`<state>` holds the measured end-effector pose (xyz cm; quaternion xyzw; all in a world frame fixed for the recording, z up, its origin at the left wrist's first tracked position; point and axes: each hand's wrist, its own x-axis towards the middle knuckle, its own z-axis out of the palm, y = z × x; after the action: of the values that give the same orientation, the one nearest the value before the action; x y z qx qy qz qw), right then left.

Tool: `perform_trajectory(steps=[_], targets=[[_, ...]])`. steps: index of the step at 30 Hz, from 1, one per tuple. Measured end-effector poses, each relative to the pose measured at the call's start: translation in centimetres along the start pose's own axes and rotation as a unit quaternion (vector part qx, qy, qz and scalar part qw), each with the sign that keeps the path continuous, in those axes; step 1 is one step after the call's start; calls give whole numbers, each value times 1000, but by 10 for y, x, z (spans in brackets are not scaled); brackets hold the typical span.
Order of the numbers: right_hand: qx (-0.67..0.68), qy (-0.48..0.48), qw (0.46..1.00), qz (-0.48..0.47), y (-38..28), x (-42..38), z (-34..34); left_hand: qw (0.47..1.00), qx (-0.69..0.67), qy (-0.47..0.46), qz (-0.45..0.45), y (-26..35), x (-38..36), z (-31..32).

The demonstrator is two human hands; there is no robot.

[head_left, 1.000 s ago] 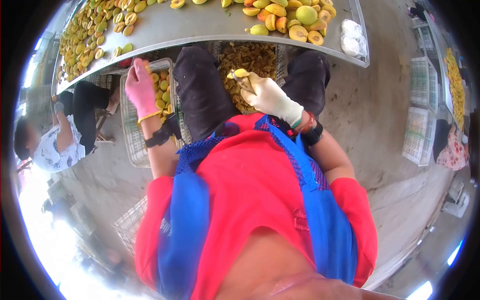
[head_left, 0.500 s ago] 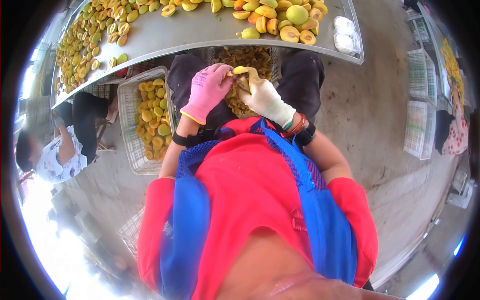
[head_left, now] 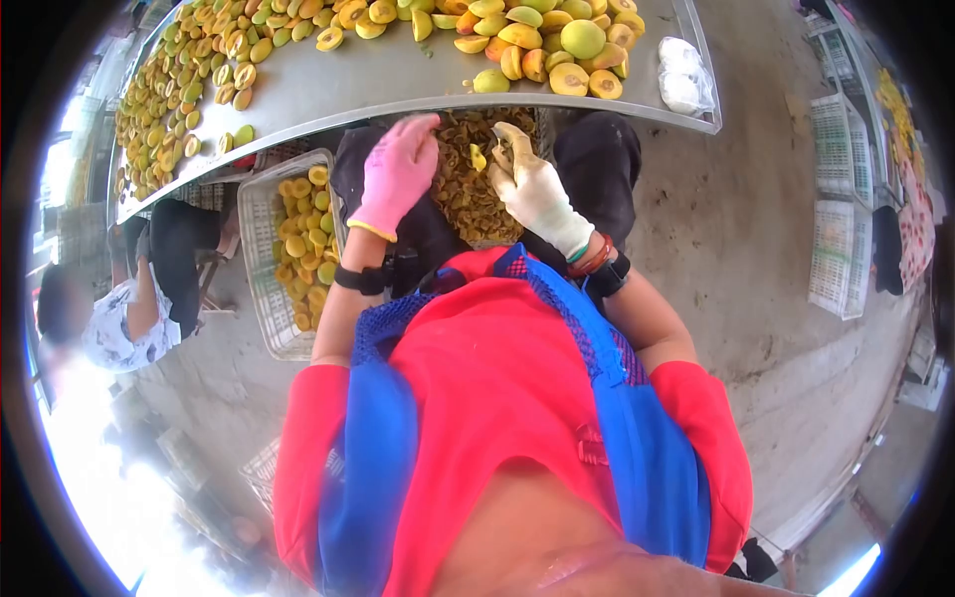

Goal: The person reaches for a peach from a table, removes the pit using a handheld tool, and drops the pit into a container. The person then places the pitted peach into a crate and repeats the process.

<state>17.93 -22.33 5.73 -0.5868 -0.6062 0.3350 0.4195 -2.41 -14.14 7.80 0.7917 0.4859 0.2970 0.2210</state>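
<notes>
My left hand (head_left: 396,179), in a pink glove, is over my left thigh with its fingers stretched out and nothing visible in it. Across from it, my right hand (head_left: 535,191), in a whitish glove with stained fingertips, has thumb and fingers apart. A small yellow fruit piece (head_left: 477,157) shows just left of the right fingers, above or on the brown scraps (head_left: 463,194) in a crate between my knees. Whether the piece touches the glove, I cannot tell. Cut fruit halves (head_left: 569,79) lie near the front edge of the metal table (head_left: 398,82).
A white crate (head_left: 267,289) of yellow fruit halves stands left of my legs. A white plastic-wrapped bundle (head_left: 684,78) is at the table's right end. Another person (head_left: 134,316) sits at the left. Stacked crates (head_left: 834,254) and another person's spotted clothing (head_left: 915,234) are at the right.
My hands were together at a yellow piece; now they are apart, the left moved left and up, the right slightly right. The yellow piece shows between them.
</notes>
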Motion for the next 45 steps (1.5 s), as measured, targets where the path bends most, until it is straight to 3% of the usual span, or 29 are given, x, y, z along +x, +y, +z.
perform_trajectory(steps=[1,4,7,10,13,16,17,20,21,23,25,27,28,29,31,34,37,39,41,42,45], targets=[[15,-21,998,55,-4,1,-5,1000,21,0,-15,-1,15,0],[9,26,999,18,-1,0,-7,986,94,-8,-137,-14,99,27],[27,1,997,77,-10,-1,-16,965,98,-80,-227,-48,165,63],[54,-5,994,93,-19,-3,-27,915,-94,-162,-357,-73,200,91],[72,2,994,81,-30,-3,-40,942,-105,-179,-264,-74,197,110],[84,-70,992,60,-52,5,-59,973,-78,-15,-215,-94,183,140],[69,-92,993,36,-74,9,-68,965,-87,-55,-240,-78,178,126],[77,-162,983,-41,-142,11,-88,981,-94,-79,-151,-99,167,127],[56,-155,973,-160,-161,12,-90,939,-194,-152,-241,-59,163,95],[100,-218,939,-246,-198,7,-91,898,-351,-125,-235,-35,150,78],[88,-292,926,-222,-239,-5,-96,848,-467,-111,-227,-14,136,62],[-29,-271,929,-252,-280,-30,-96,802,-544,-103,-223,5,118,39],[-68,-248,925,-280,-292,-39,-92,794,-561,-98,-214,12,112,32],[1,-337,906,-256,-290,-30,-82,785,-577,-93,-206,18,107,26],[-11,-298,927,-226,-298,-40,-92,782,-589,-79,-187,35,94,12],[-67,-343,911,-217,-302,-44,-117,795,-583,-69,-154,56,71,-16],[-56,-259,920,-289,-282,-58,-122,792,-591,-94,-118,62,56,-32],[1,-179,923,-340,-257,-56,-122,828,-544,-81,-107,72,48,-41],[49,-144,949,-276,-229,-41,-116,863,-490,-68,-102,85,36,-49],[47,-142,970,-192,-218,-29,-113,869,-483,-55,-89,88,32,-49],[-106,-18,980,-168,-149,2,-83,884,-457,-55,-76,96,20,-52]])
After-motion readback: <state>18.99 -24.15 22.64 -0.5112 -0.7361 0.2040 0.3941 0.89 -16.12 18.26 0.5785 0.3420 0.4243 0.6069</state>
